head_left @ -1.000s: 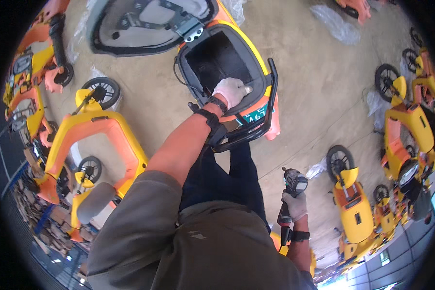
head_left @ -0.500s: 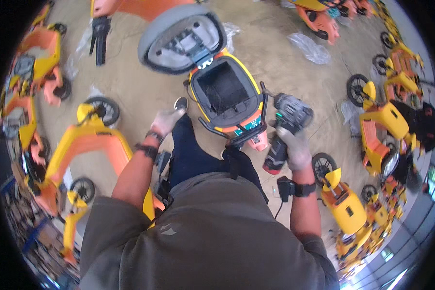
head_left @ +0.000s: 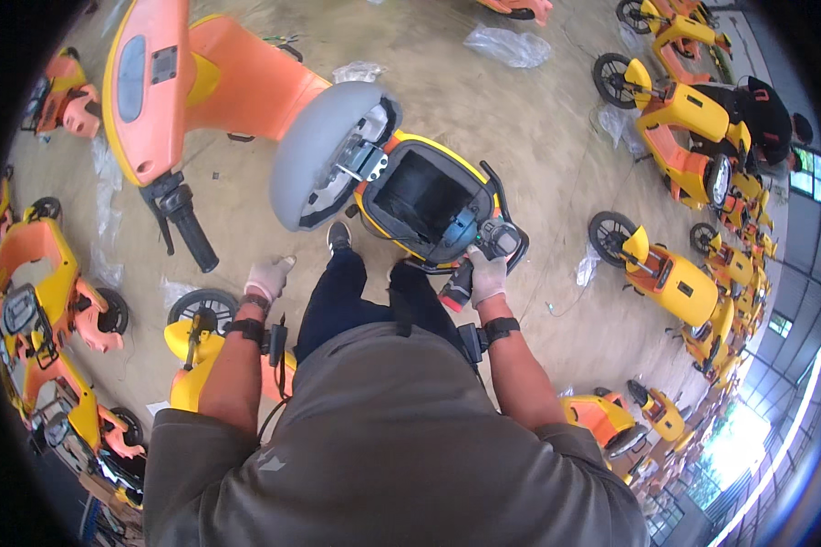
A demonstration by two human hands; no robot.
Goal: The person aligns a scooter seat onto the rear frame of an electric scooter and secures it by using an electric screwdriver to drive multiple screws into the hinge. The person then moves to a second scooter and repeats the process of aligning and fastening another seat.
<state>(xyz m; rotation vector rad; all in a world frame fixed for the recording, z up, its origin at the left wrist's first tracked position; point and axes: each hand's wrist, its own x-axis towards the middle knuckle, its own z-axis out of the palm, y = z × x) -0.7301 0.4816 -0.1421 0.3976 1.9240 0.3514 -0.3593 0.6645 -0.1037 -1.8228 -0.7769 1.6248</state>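
My gloved left hand (head_left: pixel 266 278), loosely open with nothing visible in it, hangs beside my dark-trousered left leg. In my gloved right hand (head_left: pixel 486 272) is a cordless power tool (head_left: pixel 500 235) with a red-tipped battery, its head at the rim of an open scooter storage compartment (head_left: pixel 417 184). A small blue thing (head_left: pixel 459 228) sits beside the tool's head; what it is I cannot make out. The grey seat (head_left: pixel 308 155) stands raised on its hinge, left of that compartment. A black rear rail (head_left: pixel 493 182) curves round the compartment's right side.
The scooter's pink front (head_left: pixel 146 100) and handlebar (head_left: pixel 192 228) extend up and left. Other yellow-and-orange scooters (head_left: pixel 670 287) line both sides. Crumpled plastic sheets (head_left: pixel 506 47) lie on the concrete floor (head_left: pixel 547 146). A person in black (head_left: pixel 764 118) is among the scooters at upper right.
My left hand has left the compartment and dropped beside my leg. My right hand carried the tool up to the compartment's rim. The view has shifted, showing more of the scooter's front.
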